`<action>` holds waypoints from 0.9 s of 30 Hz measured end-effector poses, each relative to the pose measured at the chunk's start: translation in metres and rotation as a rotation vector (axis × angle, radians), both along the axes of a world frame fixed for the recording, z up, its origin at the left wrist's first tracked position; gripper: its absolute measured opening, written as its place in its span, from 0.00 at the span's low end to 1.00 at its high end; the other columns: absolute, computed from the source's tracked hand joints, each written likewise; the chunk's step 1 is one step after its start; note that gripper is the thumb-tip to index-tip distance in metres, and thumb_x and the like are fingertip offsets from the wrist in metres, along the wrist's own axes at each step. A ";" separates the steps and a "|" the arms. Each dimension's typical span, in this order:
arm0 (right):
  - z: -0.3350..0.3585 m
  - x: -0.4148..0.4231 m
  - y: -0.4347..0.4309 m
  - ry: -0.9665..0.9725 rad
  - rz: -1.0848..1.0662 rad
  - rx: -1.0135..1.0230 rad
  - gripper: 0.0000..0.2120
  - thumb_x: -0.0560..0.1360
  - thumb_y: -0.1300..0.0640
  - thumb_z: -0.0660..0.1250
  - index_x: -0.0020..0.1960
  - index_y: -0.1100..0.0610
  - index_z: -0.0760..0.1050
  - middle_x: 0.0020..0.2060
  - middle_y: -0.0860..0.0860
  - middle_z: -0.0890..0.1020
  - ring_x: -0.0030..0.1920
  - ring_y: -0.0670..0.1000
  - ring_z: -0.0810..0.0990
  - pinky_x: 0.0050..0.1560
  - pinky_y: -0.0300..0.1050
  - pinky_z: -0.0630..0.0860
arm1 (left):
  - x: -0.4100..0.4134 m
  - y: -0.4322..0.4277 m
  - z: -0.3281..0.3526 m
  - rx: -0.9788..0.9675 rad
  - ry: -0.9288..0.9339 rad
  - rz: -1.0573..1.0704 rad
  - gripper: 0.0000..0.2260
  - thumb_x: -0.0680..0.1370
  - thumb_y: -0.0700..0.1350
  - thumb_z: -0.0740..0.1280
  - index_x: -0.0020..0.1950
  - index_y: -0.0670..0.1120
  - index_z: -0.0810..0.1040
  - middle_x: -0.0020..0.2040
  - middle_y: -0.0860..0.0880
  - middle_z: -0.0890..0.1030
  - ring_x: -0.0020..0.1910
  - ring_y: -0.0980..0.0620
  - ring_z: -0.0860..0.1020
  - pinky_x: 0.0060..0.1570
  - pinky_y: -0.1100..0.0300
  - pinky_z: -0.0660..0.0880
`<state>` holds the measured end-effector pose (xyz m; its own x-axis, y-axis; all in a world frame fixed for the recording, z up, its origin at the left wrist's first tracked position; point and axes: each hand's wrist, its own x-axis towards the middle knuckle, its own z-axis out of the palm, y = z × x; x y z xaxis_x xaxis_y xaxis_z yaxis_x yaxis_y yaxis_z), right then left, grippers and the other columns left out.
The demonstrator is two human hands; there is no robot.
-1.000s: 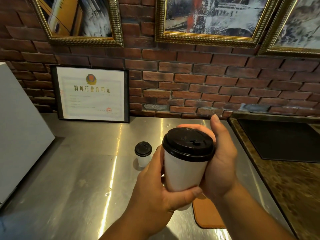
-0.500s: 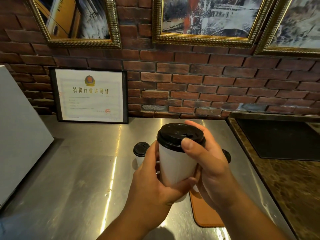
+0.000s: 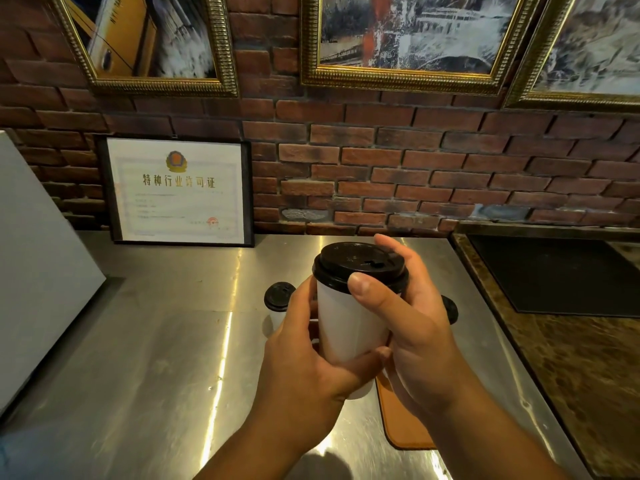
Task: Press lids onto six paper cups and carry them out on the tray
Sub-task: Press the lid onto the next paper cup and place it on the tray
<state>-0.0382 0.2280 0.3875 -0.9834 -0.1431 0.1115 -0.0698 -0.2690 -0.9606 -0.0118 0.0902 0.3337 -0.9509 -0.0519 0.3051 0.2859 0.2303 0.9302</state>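
A white paper cup [image 3: 346,323] with a black lid [image 3: 356,263] is held up above the steel counter. My left hand [image 3: 304,358] grips the cup's lower body. My right hand [image 3: 412,327] wraps the cup's right side, thumb pressing the lid's rim at the front, fingers over the far edge. Behind it a second lidded cup [image 3: 278,299] stands on the counter. Another black lid [image 3: 450,308] peeks out to the right of my hand. An orange-brown tray [image 3: 401,424] lies on the counter under my right wrist, mostly hidden.
The steel counter [image 3: 156,358] meets a brick wall at the back, where a framed certificate [image 3: 176,192] leans. A grey-white appliance [image 3: 38,265] stands at the left. A dark stone counter with a black mat [image 3: 554,271] adjoins on the right.
My right hand has shifted from cupping the lid's far side to wrapping the cup with the thumb on the lid's front rim. The cup has moved slightly away from me.
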 end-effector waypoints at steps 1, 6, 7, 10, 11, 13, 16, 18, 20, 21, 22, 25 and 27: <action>-0.001 0.000 0.000 0.002 -0.004 0.000 0.32 0.64 0.43 0.81 0.66 0.33 0.75 0.59 0.46 0.86 0.62 0.54 0.86 0.56 0.57 0.86 | 0.000 0.000 -0.001 -0.001 0.001 0.006 0.44 0.62 0.71 0.81 0.74 0.76 0.64 0.65 0.67 0.79 0.62 0.66 0.79 0.45 0.68 0.83; -0.004 0.003 -0.001 0.036 -0.014 0.027 0.31 0.66 0.42 0.80 0.67 0.32 0.75 0.61 0.45 0.85 0.64 0.54 0.85 0.59 0.61 0.85 | 0.002 0.000 -0.002 0.004 -0.005 0.038 0.45 0.59 0.80 0.76 0.73 0.78 0.63 0.64 0.70 0.77 0.63 0.70 0.76 0.43 0.73 0.80; -0.005 0.003 -0.001 0.039 -0.016 0.031 0.31 0.66 0.41 0.80 0.67 0.32 0.75 0.61 0.45 0.85 0.64 0.53 0.85 0.59 0.61 0.85 | 0.002 0.000 -0.002 0.005 -0.006 0.043 0.45 0.58 0.81 0.75 0.72 0.79 0.63 0.64 0.70 0.77 0.63 0.70 0.76 0.43 0.73 0.80; -0.006 0.004 -0.001 0.038 -0.012 0.022 0.31 0.66 0.42 0.80 0.66 0.30 0.75 0.60 0.43 0.86 0.63 0.51 0.85 0.58 0.60 0.86 | 0.003 0.001 -0.003 0.005 -0.005 0.044 0.46 0.58 0.81 0.75 0.73 0.79 0.62 0.64 0.70 0.77 0.63 0.69 0.76 0.44 0.71 0.81; -0.007 0.004 -0.001 0.038 -0.012 0.019 0.30 0.66 0.42 0.80 0.65 0.30 0.76 0.60 0.43 0.86 0.63 0.51 0.85 0.58 0.59 0.86 | 0.003 0.001 -0.004 0.004 -0.004 0.044 0.46 0.58 0.80 0.75 0.73 0.78 0.63 0.65 0.70 0.77 0.63 0.69 0.77 0.44 0.71 0.81; -0.007 0.004 0.000 0.038 -0.011 0.019 0.29 0.66 0.42 0.81 0.64 0.29 0.76 0.60 0.43 0.86 0.63 0.50 0.85 0.58 0.58 0.86 | 0.004 0.001 -0.004 0.003 -0.003 0.043 0.46 0.58 0.79 0.76 0.73 0.78 0.63 0.65 0.69 0.77 0.63 0.68 0.77 0.45 0.70 0.82; -0.006 0.004 0.001 0.033 -0.002 0.021 0.31 0.65 0.42 0.81 0.65 0.28 0.75 0.61 0.43 0.85 0.64 0.52 0.85 0.59 0.58 0.86 | 0.005 0.003 -0.004 0.006 0.000 0.041 0.46 0.59 0.78 0.77 0.75 0.76 0.63 0.65 0.69 0.78 0.63 0.68 0.77 0.45 0.69 0.82; -0.005 0.003 0.001 0.028 -0.001 0.035 0.38 0.63 0.39 0.83 0.70 0.30 0.71 0.63 0.44 0.85 0.65 0.52 0.85 0.60 0.58 0.85 | 0.005 0.004 -0.004 0.011 0.000 0.055 0.46 0.60 0.79 0.77 0.75 0.75 0.63 0.65 0.70 0.77 0.63 0.69 0.77 0.44 0.71 0.81; -0.006 0.001 0.002 0.029 0.020 0.065 0.49 0.60 0.34 0.84 0.76 0.36 0.67 0.65 0.47 0.84 0.66 0.54 0.84 0.61 0.58 0.85 | 0.003 0.005 -0.004 0.029 0.005 0.067 0.46 0.60 0.79 0.76 0.75 0.76 0.63 0.65 0.71 0.78 0.63 0.71 0.77 0.43 0.73 0.79; -0.007 0.001 0.003 0.034 0.033 0.080 0.52 0.59 0.32 0.84 0.78 0.40 0.67 0.66 0.48 0.84 0.67 0.55 0.84 0.60 0.56 0.85 | 0.002 0.005 -0.003 0.035 0.007 0.075 0.46 0.60 0.80 0.76 0.75 0.77 0.63 0.65 0.72 0.77 0.63 0.72 0.76 0.42 0.75 0.78; -0.009 0.002 0.003 0.037 0.034 0.089 0.53 0.58 0.32 0.85 0.78 0.43 0.67 0.66 0.49 0.84 0.66 0.55 0.84 0.58 0.54 0.85 | 0.001 0.005 -0.003 0.039 0.008 0.084 0.46 0.60 0.80 0.76 0.75 0.77 0.63 0.65 0.73 0.77 0.63 0.73 0.76 0.41 0.76 0.77; -0.018 0.004 0.009 0.017 0.004 0.081 0.52 0.59 0.36 0.86 0.78 0.46 0.69 0.65 0.49 0.85 0.65 0.52 0.85 0.54 0.47 0.86 | -0.004 0.005 -0.003 0.031 0.006 0.116 0.48 0.59 0.81 0.74 0.77 0.75 0.62 0.64 0.73 0.77 0.62 0.73 0.77 0.41 0.75 0.77; -0.025 0.003 0.014 0.022 0.006 0.081 0.50 0.60 0.38 0.87 0.77 0.47 0.70 0.64 0.49 0.85 0.65 0.51 0.85 0.54 0.43 0.85 | -0.007 0.006 -0.005 0.023 0.005 0.133 0.48 0.59 0.82 0.73 0.77 0.74 0.62 0.63 0.74 0.77 0.61 0.74 0.76 0.40 0.77 0.76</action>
<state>-0.0350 0.2417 0.3629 -0.9800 -0.1581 0.1209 -0.0897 -0.1909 -0.9775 -0.0183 0.0960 0.3290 -0.9337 -0.1847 0.3067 0.2584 0.2453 0.9344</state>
